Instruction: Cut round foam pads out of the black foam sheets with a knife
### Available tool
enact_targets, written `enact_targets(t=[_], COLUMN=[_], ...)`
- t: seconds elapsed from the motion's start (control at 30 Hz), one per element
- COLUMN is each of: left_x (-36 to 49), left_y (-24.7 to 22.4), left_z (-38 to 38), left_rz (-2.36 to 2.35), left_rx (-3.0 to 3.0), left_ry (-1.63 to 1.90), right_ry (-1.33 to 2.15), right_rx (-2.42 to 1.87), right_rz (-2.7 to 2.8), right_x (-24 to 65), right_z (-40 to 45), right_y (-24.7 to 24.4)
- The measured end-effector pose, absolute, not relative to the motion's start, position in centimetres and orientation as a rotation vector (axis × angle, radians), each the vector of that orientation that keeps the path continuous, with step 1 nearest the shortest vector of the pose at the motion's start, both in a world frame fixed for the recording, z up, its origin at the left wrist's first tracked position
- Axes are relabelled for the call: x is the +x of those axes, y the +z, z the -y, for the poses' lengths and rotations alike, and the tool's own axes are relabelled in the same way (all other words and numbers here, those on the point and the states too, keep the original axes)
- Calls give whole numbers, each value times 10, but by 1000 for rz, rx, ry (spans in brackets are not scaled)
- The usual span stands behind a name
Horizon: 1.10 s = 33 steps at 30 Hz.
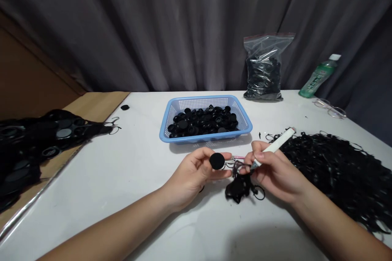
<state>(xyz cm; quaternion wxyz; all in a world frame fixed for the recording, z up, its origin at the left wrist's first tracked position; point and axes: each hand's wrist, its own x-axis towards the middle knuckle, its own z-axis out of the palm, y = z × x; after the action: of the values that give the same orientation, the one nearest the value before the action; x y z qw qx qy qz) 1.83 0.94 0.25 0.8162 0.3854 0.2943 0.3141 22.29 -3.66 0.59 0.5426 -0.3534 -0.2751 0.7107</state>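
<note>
Your L hand (190, 176) pinches a black disc (217, 161) by its edge, prob. to bare its face, nr the blue plastic basket (183, 140), while your R hand (275, 174), just apart, grips a white-handled cutter (277, 142) pen-style, prob. for control.

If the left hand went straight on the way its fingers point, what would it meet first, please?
Probably the dark strands just ahead of the left hand, then the right hand; one view leaves their depth unclear.
</note>
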Motion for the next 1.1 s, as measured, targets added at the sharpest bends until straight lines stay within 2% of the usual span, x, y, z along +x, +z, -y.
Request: enact_targets(t=[0.2,0.37,0.47,0.6,0.73,0.87,1.03,1.1], left_x=[19,17,15,16,23,27,26,26], left_y=[13,19,15,7,1,0,2,3], left_z=[-32,-42,-32,-8,7,5,-4,-6], left_rz=[-907,-956,-935,-756,-723,-820,-793,-753], left_rx=[771,822,1202,1883,2164,1911,1295,1233], left_ry=[883,968,1005,736,740,803,810,806], right_ry=[1691,1677,1570,1459,1379,1341,1065,1098], right_rx=[-918,-983,-1004,-956,-946,-921,-1104,-1141], right_rz=[533,463,427,425,381,458,710,804], right_x=[219,208,202,191,175,172,191,196], right_z=[38,37,38,46,55,57,54,54], right_y=[10,11,13,11,7,4,-3,-4])
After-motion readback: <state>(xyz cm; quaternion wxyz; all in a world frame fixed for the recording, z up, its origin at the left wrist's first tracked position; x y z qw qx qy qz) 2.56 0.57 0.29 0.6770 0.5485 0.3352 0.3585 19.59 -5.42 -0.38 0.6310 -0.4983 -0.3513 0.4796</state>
